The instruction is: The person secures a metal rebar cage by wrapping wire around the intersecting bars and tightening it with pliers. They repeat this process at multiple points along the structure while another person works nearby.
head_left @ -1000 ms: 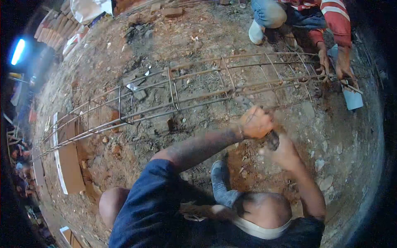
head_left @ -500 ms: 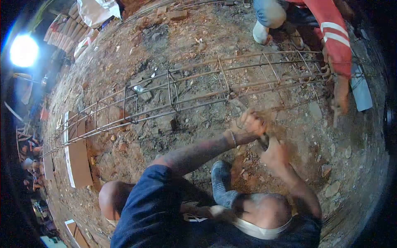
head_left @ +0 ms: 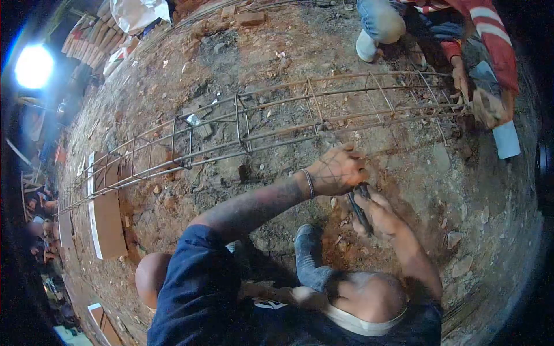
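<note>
My left hand (head_left: 336,171), with a bracelet at the wrist, has its fingers curled just below the near bars of a long rebar cage (head_left: 248,144). Thin dark lines like wire cross it; what its fingers grip is hidden. My right hand (head_left: 382,214) is closed around a dark tool with two handles (head_left: 359,212), which looks like pliers. The tool's upper end is close to my left fingertips. Bare soil and small stones lie beneath both hands.
Another person's hands (head_left: 490,109) are at the cage's right end, beside a pale flat piece (head_left: 506,140). Cardboard (head_left: 109,225) lies under the cage's left part. A bright lamp (head_left: 33,67) shines at upper left; bricks (head_left: 250,19) lie at the top.
My left hand has shifted slightly left. The tool in my right hand now points more steeply and shows more clearly. The other person's blurred hand has moved up to the cage end.
</note>
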Tool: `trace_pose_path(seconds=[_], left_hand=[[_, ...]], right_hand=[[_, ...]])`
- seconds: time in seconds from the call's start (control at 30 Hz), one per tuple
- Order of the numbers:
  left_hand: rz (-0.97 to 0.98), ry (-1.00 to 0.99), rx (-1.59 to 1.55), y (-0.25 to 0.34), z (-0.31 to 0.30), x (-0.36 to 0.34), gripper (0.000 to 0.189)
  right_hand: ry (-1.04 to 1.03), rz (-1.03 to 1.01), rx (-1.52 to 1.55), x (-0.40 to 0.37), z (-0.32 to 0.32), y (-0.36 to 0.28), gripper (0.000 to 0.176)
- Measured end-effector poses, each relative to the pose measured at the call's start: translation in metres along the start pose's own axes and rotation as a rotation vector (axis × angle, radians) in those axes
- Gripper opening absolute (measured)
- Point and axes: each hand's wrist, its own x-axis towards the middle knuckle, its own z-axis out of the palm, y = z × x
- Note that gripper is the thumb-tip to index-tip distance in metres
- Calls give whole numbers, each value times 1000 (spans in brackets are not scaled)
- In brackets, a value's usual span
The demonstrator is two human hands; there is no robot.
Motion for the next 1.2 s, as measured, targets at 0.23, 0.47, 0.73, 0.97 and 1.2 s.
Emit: trace_pose_path(seconds=[0.23, 0.47, 0.73, 0.97, 1.2], left_hand=[[-19, -127, 158, -6, 18, 18, 12], [-1, 179, 60, 6, 19, 4, 19], [-258, -447, 147, 18, 25, 14, 15], [-38, 71, 30, 17, 41, -21, 38], [11, 344, 111, 21, 52, -15, 28]], right_hand=[[600, -199, -1379, -1, 11, 3, 45], [258, -529, -950, -18, -2, -9, 37], [657, -447, -1610, -3, 5, 19, 19], [132, -49, -668, 5, -4, 26, 28], [617, -195, -1235, -4, 19, 25, 44]])
